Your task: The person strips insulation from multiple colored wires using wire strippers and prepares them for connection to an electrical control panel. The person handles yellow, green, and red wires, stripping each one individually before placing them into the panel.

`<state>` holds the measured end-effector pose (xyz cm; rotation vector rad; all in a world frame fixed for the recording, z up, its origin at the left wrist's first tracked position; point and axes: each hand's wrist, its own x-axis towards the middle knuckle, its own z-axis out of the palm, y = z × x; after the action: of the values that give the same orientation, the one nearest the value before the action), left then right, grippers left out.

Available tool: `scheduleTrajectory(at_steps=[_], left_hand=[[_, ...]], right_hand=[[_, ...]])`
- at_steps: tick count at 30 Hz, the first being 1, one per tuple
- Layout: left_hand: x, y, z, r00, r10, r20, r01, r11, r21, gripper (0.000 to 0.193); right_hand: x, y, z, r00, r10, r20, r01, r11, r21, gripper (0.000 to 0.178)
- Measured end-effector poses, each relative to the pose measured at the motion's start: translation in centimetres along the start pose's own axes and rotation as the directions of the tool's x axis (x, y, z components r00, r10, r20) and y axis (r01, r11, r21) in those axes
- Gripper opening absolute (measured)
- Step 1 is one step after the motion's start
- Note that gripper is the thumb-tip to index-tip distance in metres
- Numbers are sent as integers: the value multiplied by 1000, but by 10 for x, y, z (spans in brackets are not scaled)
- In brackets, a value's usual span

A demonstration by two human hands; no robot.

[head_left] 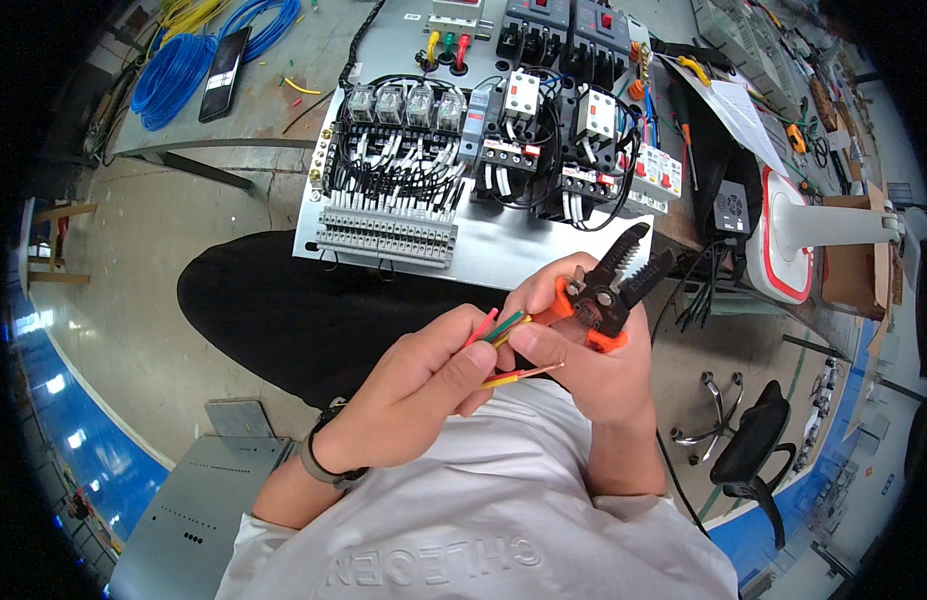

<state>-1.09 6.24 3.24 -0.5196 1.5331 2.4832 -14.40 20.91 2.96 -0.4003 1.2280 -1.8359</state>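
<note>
Close to my body, my left hand (424, 375) pinches a few short wires. Red, green and yellow insulation shows at the fingertips, and one yellow wire (502, 380) ends in bare copper strands. My right hand (599, 365) holds a wire stripper (606, 295) with orange handles and black toothed jaws, which point up and to the right. Its thumb and forefinger also meet the wire ends beside my left fingertips. Just beyond both hands lies a metal mounting plate (484, 245) carrying relays (404, 105), contactors (529, 110) and a terminal block strip (384, 235).
Blue wire coils (174, 80) and a phone (225, 75) lie on the bench at the far left. A screwdriver (687, 140), a paper sheet (739, 115) and a white-and-red stand (784, 240) are on the right. An office chair (759, 440) stands on the floor.
</note>
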Motion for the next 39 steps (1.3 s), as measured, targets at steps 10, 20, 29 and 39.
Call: scheduleTrajectory(at_steps=[10, 20, 29, 39], left_hand=[[1, 14, -2, 987, -129, 95, 142, 978, -150, 31], [2, 8, -5, 995, -67, 73, 76, 988, -132, 29], [2, 6, -4, 1000, 8, 24, -6, 997, -71, 27], [0, 0, 3, 1000, 13, -6, -14, 987, -161, 18]], right_hand=[[0, -3, -7, 998, -6, 57, 10, 998, -61, 22], [-2, 2, -10, 998, -45, 38, 47, 997, -61, 30], [-8, -6, -8, 985, -171, 23, 173, 975, -140, 24], [-6, -2, 3, 993, -102, -66, 96, 992, -87, 21]])
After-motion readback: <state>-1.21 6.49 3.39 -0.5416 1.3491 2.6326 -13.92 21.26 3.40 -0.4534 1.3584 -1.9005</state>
